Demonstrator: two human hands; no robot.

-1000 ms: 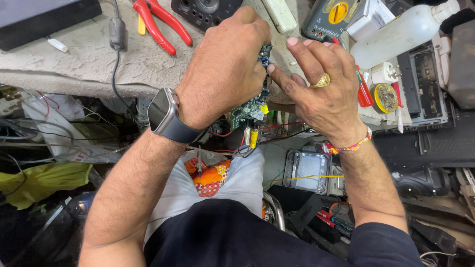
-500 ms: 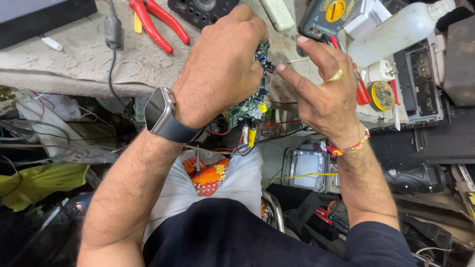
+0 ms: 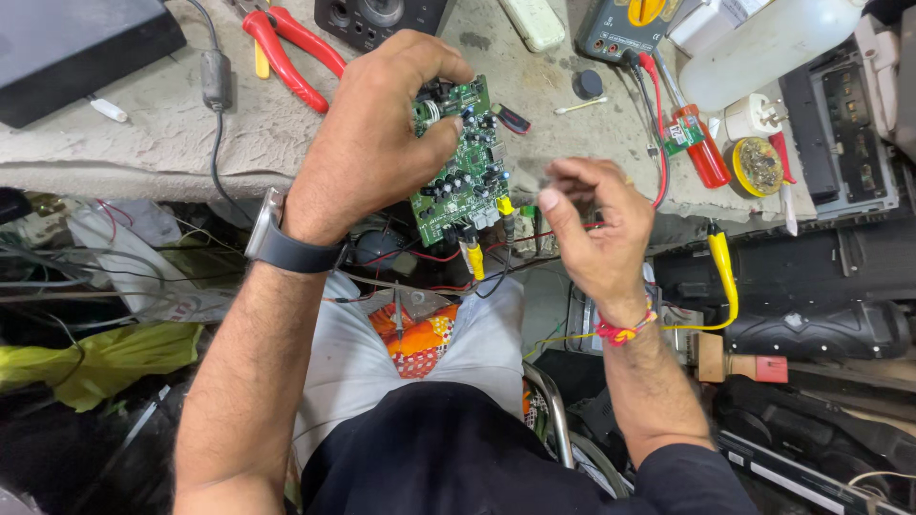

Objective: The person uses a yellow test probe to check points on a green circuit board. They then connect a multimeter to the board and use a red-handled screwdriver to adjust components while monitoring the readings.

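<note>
My left hand (image 3: 372, 143), with a dark watch (image 3: 286, 248) on its wrist, grips a green circuit board (image 3: 468, 162) by its upper left edge. It holds the board tilted above the front edge of the workbench (image 3: 143, 143). Red, black and yellow wires (image 3: 472, 257) hang from the board's lower end. My right hand (image 3: 596, 234) hovers a little to the right of the board, apart from it. Its fingertips are bunched together and I see nothing between them.
Red-handled pliers (image 3: 286, 52), a black box (image 3: 76, 48), a multimeter (image 3: 630, 24) and a white bottle (image 3: 763, 43) lie on the bench. A cotton swab (image 3: 582, 103) and a red-handled tool (image 3: 701, 153) lie at the right. A yellow clip lead (image 3: 720, 257) hangs off the edge.
My right hand has drawn back from the board, down and to the right, and its fingers have closed. The board's face, hidden behind the hands before, now shows.
</note>
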